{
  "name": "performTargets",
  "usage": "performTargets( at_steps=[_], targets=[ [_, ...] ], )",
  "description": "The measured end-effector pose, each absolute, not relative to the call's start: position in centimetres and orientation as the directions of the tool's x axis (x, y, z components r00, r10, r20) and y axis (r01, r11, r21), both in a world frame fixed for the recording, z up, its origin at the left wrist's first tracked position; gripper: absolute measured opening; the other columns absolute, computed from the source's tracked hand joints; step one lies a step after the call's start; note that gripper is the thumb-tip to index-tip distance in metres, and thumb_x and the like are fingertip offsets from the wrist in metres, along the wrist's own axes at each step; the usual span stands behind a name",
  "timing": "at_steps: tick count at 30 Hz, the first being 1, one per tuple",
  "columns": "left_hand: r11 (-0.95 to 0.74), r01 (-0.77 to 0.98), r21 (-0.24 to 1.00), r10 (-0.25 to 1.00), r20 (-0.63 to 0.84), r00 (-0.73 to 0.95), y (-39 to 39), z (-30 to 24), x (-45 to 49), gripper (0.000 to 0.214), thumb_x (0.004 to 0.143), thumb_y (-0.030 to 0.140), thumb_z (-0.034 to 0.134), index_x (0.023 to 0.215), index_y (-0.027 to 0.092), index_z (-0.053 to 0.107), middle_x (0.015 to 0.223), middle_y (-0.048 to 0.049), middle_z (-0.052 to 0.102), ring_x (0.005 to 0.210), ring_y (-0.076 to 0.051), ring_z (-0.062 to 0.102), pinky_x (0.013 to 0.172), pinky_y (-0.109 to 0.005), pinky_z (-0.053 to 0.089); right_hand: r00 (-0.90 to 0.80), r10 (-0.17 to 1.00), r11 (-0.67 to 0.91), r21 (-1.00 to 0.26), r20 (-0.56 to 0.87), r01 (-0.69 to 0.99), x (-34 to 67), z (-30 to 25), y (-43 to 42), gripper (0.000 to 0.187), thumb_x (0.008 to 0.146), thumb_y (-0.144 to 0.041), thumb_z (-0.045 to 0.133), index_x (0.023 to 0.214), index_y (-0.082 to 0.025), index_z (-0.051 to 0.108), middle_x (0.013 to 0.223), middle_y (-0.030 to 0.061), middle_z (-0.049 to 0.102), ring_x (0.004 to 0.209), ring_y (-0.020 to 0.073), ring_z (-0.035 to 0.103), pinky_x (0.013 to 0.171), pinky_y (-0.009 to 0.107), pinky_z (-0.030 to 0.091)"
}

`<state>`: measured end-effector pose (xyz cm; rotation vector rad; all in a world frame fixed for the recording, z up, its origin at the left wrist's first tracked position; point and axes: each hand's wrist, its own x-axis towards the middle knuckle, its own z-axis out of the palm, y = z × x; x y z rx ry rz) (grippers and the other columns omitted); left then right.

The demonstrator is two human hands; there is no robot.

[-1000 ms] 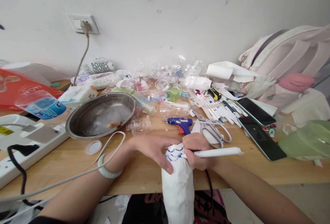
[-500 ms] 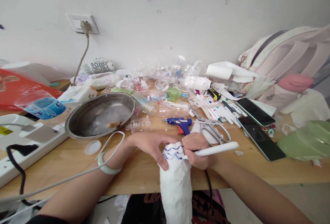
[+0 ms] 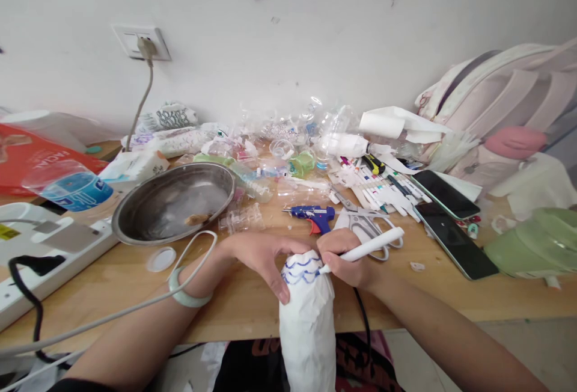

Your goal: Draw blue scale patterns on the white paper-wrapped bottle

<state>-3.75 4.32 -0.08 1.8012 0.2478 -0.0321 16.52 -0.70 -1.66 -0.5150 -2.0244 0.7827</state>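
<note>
A white, paper-covered, bottle-shaped form point(image 3: 307, 326) reaches from my lap up to the table's edge, with wavy blue lines drawn around its upper end. My left hand point(image 3: 265, 260) grips that end from the left, thumb on the near side and fingers behind it, partly hidden. In my right hand point(image 3: 345, 257) a white marker pen point(image 3: 372, 245) is pinched, its tip touching the lowest blue wave. Just beyond my hands lie a blue glue gun point(image 3: 311, 216) and a pair of grey-handled scissors point(image 3: 363, 226).
A metal basin point(image 3: 174, 202) holding cloudy water stands left, near a power strip point(image 3: 67, 248). White cables cross my left forearm. Several markers point(image 3: 374, 184), two phones point(image 3: 455, 241), a green bottle point(image 3: 534, 248) and a pink backpack point(image 3: 509, 91) are on the right. Clear plastic bottles crowd the back.
The marker has tilted more steeply and its tip has shifted slightly along the wave, leaving a bit more blue line. My left hand keeps its hold.
</note>
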Motion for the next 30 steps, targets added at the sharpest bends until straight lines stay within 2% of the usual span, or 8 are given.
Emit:
performTargets(
  at_steps=[5, 9, 12, 20, 27, 30],
  targets=[
    [-0.232, 0.178, 0.956, 0.147, -0.146, 0.978, 4.3, 0.1, -3.7, 0.062, 0.057, 0.046, 0.083, 0.110, 0.020, 0.062, 0.101, -0.0029, 0.064, 0.095, -0.022, 0.058, 0.084, -0.030, 0.047, -0.532, 0.646, 0.681, -0.729, 0.548, 0.076, 16.6, -1.6, -0.7, 0.034, 0.082, -0.022, 0.040, 0.054, -0.022, 0.021, 0.047, -0.0061, 0.024, 0.041, 0.0081, 0.025, 0.043, 0.026, 0.021],
    [-0.243, 0.183, 0.952, 0.142, -0.152, 0.978, 4.3, 0.3, -3.7, 0.062, 0.059, 0.046, 0.082, 0.111, 0.020, 0.061, 0.103, -0.0033, 0.064, 0.096, -0.022, 0.057, 0.085, -0.030, 0.047, -0.501, 0.722, 0.557, -0.830, 0.478, 0.011, 16.6, -1.6, -0.8, 0.033, 0.080, -0.024, 0.041, 0.051, -0.021, 0.026, 0.046, -0.0061, 0.025, 0.042, 0.0078, 0.025, 0.043, 0.025, 0.020],
    [-0.266, 0.191, 0.945, 0.147, -0.156, 0.977, 4.3, 0.3, -3.7, 0.063, 0.059, 0.046, 0.082, 0.112, 0.020, 0.060, 0.106, -0.0035, 0.063, 0.098, -0.022, 0.056, 0.086, -0.030, 0.046, -0.474, 0.755, 0.510, -0.860, 0.453, -0.009, 16.5, -1.6, -0.9, 0.033, 0.080, -0.025, 0.040, 0.050, -0.021, 0.028, 0.046, -0.0063, 0.026, 0.043, 0.0077, 0.025, 0.042, 0.024, 0.020],
    [-0.219, 0.260, 0.940, 0.180, -0.223, 0.958, 4.0, 0.3, -3.3, 0.069, 0.059, 0.046, 0.080, 0.117, 0.017, 0.056, 0.112, -0.0064, 0.060, 0.103, -0.025, 0.053, 0.093, -0.034, 0.042, -0.521, 0.670, 0.651, -0.755, 0.528, 0.072, 16.5, -0.7, -1.3, 0.032, 0.081, -0.021, 0.042, 0.053, -0.021, 0.028, 0.047, -0.0068, 0.027, 0.043, 0.0073, 0.028, 0.043, 0.023, 0.022],
    [-0.175, 0.261, 0.949, 0.182, -0.230, 0.956, 4.0, 0.3, -3.1, 0.075, 0.058, 0.048, 0.082, 0.120, 0.016, 0.055, 0.119, -0.0081, 0.058, 0.111, -0.027, 0.050, 0.096, -0.035, 0.041, -0.557, 0.654, 0.674, -0.728, 0.512, 0.122, 16.2, -0.4, -1.2, 0.033, 0.081, -0.018, 0.044, 0.053, -0.021, 0.026, 0.047, -0.0075, 0.026, 0.043, 0.0072, 0.025, 0.043, 0.025, 0.019],
    [-0.182, 0.273, 0.944, 0.194, -0.238, 0.952, 3.9, 0.3, -3.2, 0.072, 0.059, 0.049, 0.081, 0.118, 0.016, 0.056, 0.119, -0.0079, 0.059, 0.111, -0.027, 0.051, 0.095, -0.034, 0.042, -0.591, 0.631, 0.656, -0.752, 0.503, 0.061, 16.4, -0.8, -0.9, 0.033, 0.080, -0.019, 0.043, 0.052, -0.022, 0.025, 0.047, -0.0068, 0.026, 0.043, 0.0076, 0.026, 0.044, 0.025, 0.021]
  ],
)
